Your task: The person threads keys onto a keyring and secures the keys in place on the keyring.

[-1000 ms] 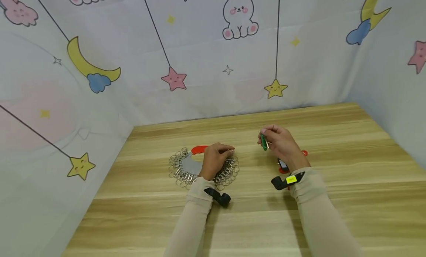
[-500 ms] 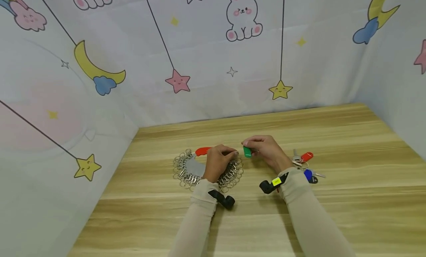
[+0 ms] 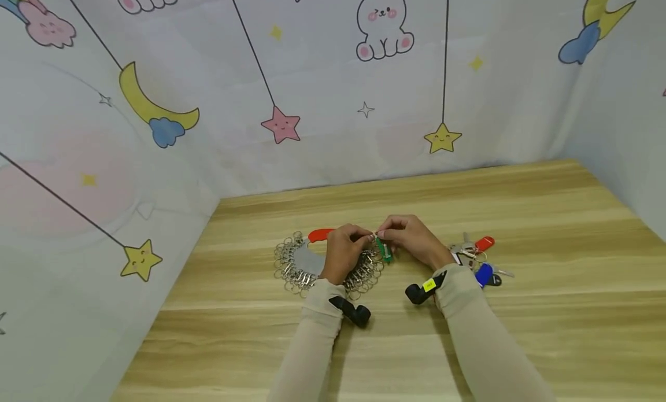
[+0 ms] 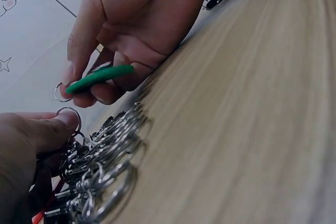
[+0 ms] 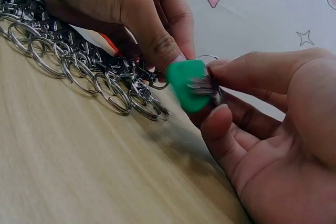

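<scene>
1. The green tag (image 4: pixel 102 77) is in the air above the surface (image 3: pixel 218 332), near the right end of the ring cluster (image 3: pixel 302 279), between the two hands.
2. The right hand (image 3: pixel 414 240) pinches it, thumb against fingers; a thin ring (image 4: pixel 55 92) pokes out past the fingertips towards the other hand. Something metallic shows against the tag, too blurred to name for certain.
3. The left hand (image 3: pixel 343 254) pinches a cluster ring (image 4: pixel 79 120) between thumb and finger. The two rings look near each other but apart.
4. The tag is probably light, stiff plastic: hard to break, but smooth enough to spin between the fingertips. A hold on its flat faces, close to the ring end, should stop it swivelling and leave the metal loop exposed.
5. The rings look like springy wire, stiff and slick. Each is best nipped on its rim by thumb and finger; a loose hold would likely let it rotate.
6. The cluster hangs on linked metal fittings along a grey plate (image 3: pixel 307 259) with a red handle (image 3: pixel 318 235); it probably feels weightier and jingly, so one ring held firmly could drag its neighbours.
</scene>
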`<state>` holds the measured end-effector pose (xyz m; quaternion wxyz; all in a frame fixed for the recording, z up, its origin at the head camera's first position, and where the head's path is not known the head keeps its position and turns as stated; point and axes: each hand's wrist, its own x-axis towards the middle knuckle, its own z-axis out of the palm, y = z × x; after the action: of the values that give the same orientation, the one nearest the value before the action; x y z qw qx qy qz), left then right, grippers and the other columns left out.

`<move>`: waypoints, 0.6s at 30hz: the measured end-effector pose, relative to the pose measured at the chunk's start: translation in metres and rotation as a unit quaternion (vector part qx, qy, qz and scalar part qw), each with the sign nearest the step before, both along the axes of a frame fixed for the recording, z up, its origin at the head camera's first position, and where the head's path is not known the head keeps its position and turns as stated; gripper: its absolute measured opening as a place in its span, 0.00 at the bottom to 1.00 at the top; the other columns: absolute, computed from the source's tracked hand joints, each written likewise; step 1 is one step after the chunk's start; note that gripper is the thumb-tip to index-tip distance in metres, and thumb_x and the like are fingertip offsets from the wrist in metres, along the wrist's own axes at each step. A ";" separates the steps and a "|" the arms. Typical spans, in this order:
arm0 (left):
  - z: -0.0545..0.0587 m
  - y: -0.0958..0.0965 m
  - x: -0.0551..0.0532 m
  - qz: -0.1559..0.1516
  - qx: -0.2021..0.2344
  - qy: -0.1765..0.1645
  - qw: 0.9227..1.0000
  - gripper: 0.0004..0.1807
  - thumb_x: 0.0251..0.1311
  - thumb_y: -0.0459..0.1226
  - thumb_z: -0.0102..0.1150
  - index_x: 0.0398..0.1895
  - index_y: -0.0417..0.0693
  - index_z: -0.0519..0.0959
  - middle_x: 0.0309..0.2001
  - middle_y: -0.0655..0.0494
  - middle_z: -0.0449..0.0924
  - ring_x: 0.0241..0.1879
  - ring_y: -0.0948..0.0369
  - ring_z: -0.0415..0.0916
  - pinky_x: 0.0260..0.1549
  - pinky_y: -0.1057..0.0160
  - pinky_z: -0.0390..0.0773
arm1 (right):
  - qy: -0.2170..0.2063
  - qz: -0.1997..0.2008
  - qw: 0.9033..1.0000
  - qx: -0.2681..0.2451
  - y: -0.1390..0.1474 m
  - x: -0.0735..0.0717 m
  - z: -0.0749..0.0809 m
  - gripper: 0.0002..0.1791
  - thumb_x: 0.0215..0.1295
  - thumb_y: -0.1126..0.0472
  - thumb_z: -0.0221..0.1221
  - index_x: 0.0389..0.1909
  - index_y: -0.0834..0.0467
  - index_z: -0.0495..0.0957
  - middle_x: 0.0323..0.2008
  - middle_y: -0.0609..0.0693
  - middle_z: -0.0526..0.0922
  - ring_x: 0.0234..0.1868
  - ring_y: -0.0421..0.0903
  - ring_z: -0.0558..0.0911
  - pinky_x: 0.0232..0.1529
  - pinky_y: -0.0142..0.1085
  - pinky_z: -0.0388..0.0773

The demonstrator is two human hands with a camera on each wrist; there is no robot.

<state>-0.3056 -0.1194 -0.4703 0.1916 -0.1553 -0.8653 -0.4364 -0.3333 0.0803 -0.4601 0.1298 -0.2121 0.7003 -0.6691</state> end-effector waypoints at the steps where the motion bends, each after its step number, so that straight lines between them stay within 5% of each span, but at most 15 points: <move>1: 0.001 0.000 -0.001 -0.001 -0.001 0.001 1.000 0.02 0.61 0.32 0.70 0.36 0.46 0.90 0.31 0.58 0.84 0.29 0.66 0.80 0.30 0.67 0.80 | 0.004 -0.003 1.000 0.002 0.000 0.000 0.001 0.08 0.70 0.64 0.63 0.39 0.66 0.83 0.37 0.60 0.82 0.28 0.49 0.77 0.30 0.38 0.78; 7: 0.002 0.000 -0.004 -0.011 0.011 0.004 1.000 0.04 0.62 0.31 0.69 0.39 0.46 0.88 0.27 0.58 0.84 0.24 0.66 0.79 0.26 0.65 0.79 | 0.004 -0.028 0.999 0.023 -0.001 -0.001 0.003 0.08 0.70 0.63 0.63 0.39 0.66 0.83 0.36 0.60 0.82 0.31 0.51 0.78 0.33 0.39 0.78; 18: 0.002 -0.001 -0.001 0.015 0.013 -0.006 1.000 0.04 0.60 0.36 0.72 0.33 0.44 0.89 0.29 0.58 0.85 0.27 0.67 0.80 0.28 0.66 0.80 | 0.015 -0.051 0.998 0.036 -0.003 0.002 -0.002 0.07 0.70 0.64 0.63 0.38 0.65 0.82 0.36 0.59 0.83 0.29 0.51 0.77 0.31 0.39 0.77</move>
<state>-0.3065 -0.1199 -0.4678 0.1951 -0.1373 -0.8630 -0.4452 -0.3316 0.0775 -0.4622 0.0921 -0.1814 0.7360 -0.6457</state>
